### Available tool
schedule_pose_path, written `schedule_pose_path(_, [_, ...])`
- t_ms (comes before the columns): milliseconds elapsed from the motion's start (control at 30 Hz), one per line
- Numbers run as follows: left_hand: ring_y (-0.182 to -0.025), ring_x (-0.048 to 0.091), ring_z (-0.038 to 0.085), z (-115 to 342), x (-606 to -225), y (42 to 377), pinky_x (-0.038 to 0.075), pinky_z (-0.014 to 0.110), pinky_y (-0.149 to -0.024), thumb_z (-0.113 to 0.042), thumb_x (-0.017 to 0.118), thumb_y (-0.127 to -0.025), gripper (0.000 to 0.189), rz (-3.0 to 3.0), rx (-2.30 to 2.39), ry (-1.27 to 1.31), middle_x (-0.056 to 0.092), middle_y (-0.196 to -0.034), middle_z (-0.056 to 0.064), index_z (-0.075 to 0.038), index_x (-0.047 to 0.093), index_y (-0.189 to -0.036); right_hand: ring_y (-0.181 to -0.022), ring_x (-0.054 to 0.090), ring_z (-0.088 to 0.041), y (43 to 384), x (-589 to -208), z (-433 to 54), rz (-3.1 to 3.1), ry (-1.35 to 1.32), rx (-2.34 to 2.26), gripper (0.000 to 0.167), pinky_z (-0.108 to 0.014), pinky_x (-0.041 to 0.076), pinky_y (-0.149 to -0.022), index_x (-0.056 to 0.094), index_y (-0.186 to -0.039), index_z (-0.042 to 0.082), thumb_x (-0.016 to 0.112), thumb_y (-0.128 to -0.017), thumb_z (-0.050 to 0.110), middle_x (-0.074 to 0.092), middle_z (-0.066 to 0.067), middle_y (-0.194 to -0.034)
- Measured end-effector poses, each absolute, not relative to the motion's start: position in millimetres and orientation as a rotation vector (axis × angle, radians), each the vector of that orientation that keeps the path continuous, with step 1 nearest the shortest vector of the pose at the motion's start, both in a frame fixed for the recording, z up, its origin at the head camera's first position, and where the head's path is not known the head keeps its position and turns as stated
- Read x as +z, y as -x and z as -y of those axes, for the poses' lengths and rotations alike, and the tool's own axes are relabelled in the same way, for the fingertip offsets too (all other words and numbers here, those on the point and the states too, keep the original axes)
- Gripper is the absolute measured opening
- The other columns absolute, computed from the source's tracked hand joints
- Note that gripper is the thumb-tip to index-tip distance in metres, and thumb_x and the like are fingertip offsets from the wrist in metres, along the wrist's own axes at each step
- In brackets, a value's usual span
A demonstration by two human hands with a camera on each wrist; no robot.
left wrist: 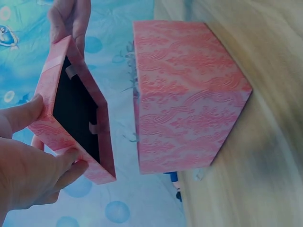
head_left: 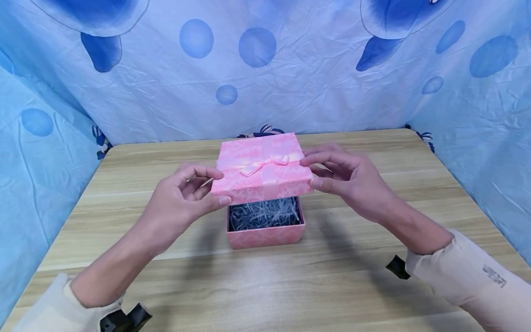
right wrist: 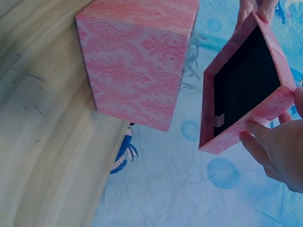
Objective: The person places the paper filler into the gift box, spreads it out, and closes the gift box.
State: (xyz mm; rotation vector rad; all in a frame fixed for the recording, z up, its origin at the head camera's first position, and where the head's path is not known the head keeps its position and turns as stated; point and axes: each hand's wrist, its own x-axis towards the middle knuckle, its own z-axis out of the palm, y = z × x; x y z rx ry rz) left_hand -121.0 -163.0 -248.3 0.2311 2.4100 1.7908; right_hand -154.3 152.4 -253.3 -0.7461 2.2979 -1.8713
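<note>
A pink patterned box lid with a ribbon bow is held in the air between both hands. My left hand grips its left side, thumb at the near corner. On the opposite side my right hand pinches the lid's edge, thumb low and fingers above. Below the lid stands the matching pink box, its top uncovered, with grey shredded paper inside. The lid hides the box's far part. Both wrist views show the lid's black inside and a gap between lid and box.
The box stands on a light wood-grain table. Blue cloth with dolphin and bubble prints hangs behind the table and along both sides. Small black devices sit at the sleeve cuffs.
</note>
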Motion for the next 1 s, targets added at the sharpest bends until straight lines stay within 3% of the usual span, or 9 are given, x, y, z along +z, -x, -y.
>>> schedule_pose_path(400, [-0.129, 0.047, 0.014, 157.8, -278.6, 117.3, 0.040, 0.018, -0.098, -0.010, 0.084, -0.074, 0.046, -2.304, 1.945, -0.219, 0.045, -0.124, 0.008, -0.001, 0.060, -0.112, -0.126, 0.046, -0.027, 152.7, -283.4, -156.1, -2.172, 0.773, -1.952, 0.030, -0.030, 0.039, -0.103, 0.063, -0.115, -0.007, 0.068, -0.085, -0.007, 0.047, -0.016, -0.130])
schedule_pose_path(633, [-0.127, 0.050, 0.014, 158.0, -295.5, 114.2, 0.040, 0.019, -0.099, -0.003, 0.083, -0.073, 0.042, -2.345, 1.947, -0.274, 0.046, -0.119, 0.009, -0.001, 0.061, -0.109, -0.126, 0.047, -0.023, 148.8, -302.1, -157.8, -2.202, 0.706, -1.907, 0.032, -0.027, 0.041, -0.101, 0.066, -0.114, -0.002, 0.072, -0.083, -0.003, 0.048, -0.012, -0.131])
schedule_pose_path(1000, [-0.125, 0.051, 0.016, 158.2, -318.3, 109.5, 0.040, 0.018, -0.099, 0.003, 0.082, -0.070, 0.041, -2.387, 1.921, -0.247, 0.046, -0.118, 0.009, 0.000, 0.062, -0.106, -0.126, 0.048, -0.025, 145.4, -331.2, -155.3, -2.136, 0.760, -1.973, 0.034, -0.030, 0.041, -0.102, 0.065, -0.112, -0.007, 0.072, -0.078, -0.011, 0.047, -0.017, -0.130])
